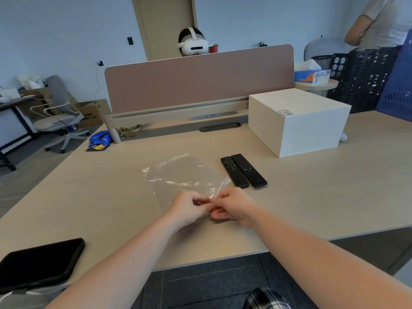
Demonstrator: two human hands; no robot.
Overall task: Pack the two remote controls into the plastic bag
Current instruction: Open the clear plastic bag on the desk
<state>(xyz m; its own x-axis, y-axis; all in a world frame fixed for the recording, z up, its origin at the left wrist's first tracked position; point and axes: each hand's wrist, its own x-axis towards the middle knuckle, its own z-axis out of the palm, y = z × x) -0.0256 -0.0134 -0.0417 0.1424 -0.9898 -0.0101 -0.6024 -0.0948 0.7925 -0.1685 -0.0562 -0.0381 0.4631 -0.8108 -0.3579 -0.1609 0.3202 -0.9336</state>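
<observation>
A clear plastic bag (178,175) lies flat on the pale wooden table (312,186), its near edge lifted a little. My left hand (189,208) and my right hand (234,207) meet at that near edge, and both pinch the film between fingertips. Two black remote controls lie side by side just right of the bag, the left remote (234,172) and the right remote (249,170), both pointing away from me. Neither hand touches them.
A white box (298,121) stands behind the remotes at the right. A black phone (40,264) lies near the table's front left corner. A blue snack packet (99,140) sits at the far left. A brown divider panel (198,79) closes the back; a person wearing a headset sits behind it.
</observation>
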